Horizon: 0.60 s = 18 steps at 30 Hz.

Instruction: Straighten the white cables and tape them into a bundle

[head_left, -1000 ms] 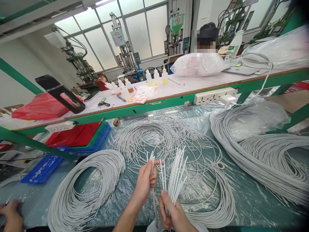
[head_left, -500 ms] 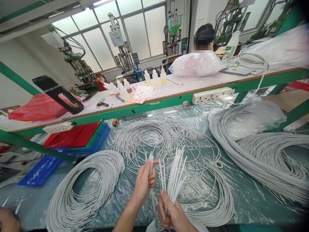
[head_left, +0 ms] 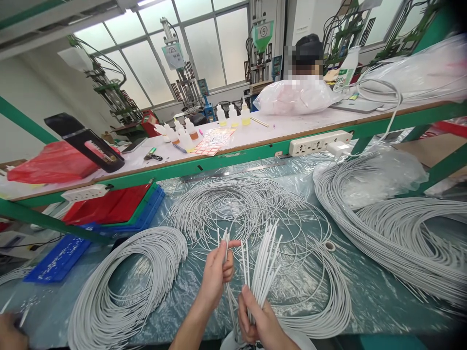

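Note:
My left hand (head_left: 216, 276) pinches a few white cable ends (head_left: 223, 239) between thumb and fingers, holding them upright. My right hand (head_left: 260, 324) grips a fanned bundle of white cable ends (head_left: 265, 265) low at the table's front edge. Both sets of ends belong to the loose coil of white cables (head_left: 251, 209) spread on the plastic-covered table (head_left: 368, 291) in front of me. The two hands are close together, a few centimetres apart.
A tidy coil of white cable (head_left: 124, 287) lies at the left and a large heap of cable (head_left: 401, 228) at the right. A small tape roll (head_left: 330, 246) sits by the middle coil. Red and blue trays (head_left: 113, 206) lie under the green shelf (head_left: 233, 155). Another person's hand (head_left: 9, 333) shows at bottom left.
My hands and the cable ends have barely moved. The other person's hand at bottom left has slid further out of view.

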Each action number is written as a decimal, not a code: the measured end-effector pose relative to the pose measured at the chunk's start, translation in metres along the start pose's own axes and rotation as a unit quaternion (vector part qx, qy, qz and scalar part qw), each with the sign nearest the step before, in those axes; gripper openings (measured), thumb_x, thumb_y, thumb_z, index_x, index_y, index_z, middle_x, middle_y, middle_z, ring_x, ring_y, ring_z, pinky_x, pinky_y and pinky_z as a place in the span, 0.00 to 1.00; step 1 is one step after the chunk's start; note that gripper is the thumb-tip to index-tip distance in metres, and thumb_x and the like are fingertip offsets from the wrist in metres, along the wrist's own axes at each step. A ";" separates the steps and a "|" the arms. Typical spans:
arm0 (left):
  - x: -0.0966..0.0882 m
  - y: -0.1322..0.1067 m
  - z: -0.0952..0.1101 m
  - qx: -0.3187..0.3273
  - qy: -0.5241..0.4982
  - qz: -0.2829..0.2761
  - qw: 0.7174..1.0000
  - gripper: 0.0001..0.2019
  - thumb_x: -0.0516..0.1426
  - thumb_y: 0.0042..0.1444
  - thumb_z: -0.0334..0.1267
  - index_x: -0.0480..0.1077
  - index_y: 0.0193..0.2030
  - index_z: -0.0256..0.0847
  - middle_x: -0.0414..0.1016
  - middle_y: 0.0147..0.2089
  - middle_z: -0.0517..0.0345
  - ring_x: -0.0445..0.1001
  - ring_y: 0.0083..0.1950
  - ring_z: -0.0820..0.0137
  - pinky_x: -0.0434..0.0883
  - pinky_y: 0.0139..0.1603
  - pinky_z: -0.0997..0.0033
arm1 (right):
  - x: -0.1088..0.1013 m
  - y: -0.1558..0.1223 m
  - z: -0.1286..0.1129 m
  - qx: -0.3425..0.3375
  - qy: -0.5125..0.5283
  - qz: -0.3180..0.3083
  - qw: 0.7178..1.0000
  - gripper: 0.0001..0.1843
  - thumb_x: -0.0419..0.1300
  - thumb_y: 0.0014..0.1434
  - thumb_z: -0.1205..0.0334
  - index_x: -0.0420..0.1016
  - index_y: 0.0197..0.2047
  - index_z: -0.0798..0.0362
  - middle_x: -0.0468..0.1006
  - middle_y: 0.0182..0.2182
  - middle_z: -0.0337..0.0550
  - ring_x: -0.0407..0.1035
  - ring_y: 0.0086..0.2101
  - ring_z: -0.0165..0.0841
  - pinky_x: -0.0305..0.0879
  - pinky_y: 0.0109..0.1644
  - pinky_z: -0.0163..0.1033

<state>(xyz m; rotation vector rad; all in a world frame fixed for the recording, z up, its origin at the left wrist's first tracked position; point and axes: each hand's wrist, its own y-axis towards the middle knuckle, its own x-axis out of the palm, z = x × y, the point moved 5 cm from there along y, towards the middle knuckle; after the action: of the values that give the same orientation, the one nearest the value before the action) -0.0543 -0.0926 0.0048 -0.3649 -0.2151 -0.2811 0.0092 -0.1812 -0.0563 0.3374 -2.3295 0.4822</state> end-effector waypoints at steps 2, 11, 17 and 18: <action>0.000 0.001 0.000 0.002 -0.002 0.001 1.000 0.25 0.53 0.61 0.57 0.69 0.51 0.34 0.44 0.21 0.72 0.38 0.19 0.80 0.41 0.20 0.75 | 0.000 0.000 0.000 -0.005 0.001 -0.001 1.000 0.34 0.52 0.59 0.32 0.59 0.16 0.51 0.49 0.09 0.29 0.43 0.12 0.23 0.40 0.18 0.35; 0.001 0.000 0.002 0.000 -0.017 0.008 1.000 0.26 0.51 0.62 0.58 0.70 0.50 0.34 0.44 0.21 0.72 0.38 0.19 0.80 0.41 0.20 0.75 | -0.001 0.002 0.000 -0.004 -0.006 0.006 1.000 0.34 0.52 0.59 0.31 0.59 0.16 0.51 0.48 0.10 0.29 0.43 0.13 0.24 0.39 0.18 0.35; 0.001 -0.001 0.002 0.004 -0.018 0.009 1.000 0.26 0.50 0.63 0.57 0.69 0.50 0.35 0.45 0.21 0.71 0.39 0.20 0.80 0.42 0.20 0.75 | -0.001 0.002 0.000 0.001 -0.008 0.014 1.000 0.35 0.53 0.57 0.29 0.59 0.15 0.51 0.50 0.09 0.30 0.45 0.12 0.23 0.40 0.18 0.35; 0.001 -0.001 0.002 0.004 -0.019 0.008 1.000 0.26 0.49 0.63 0.58 0.69 0.50 0.35 0.45 0.21 0.71 0.39 0.20 0.80 0.42 0.20 0.75 | 0.000 0.002 -0.001 -0.001 -0.008 0.013 1.000 0.35 0.52 0.57 0.30 0.59 0.16 0.51 0.50 0.09 0.30 0.45 0.12 0.23 0.40 0.18 0.35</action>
<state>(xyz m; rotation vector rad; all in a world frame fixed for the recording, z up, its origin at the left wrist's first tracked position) -0.0543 -0.0925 0.0070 -0.3647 -0.2503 -0.2577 0.0095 -0.1792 -0.0564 0.3110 -2.3532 0.4927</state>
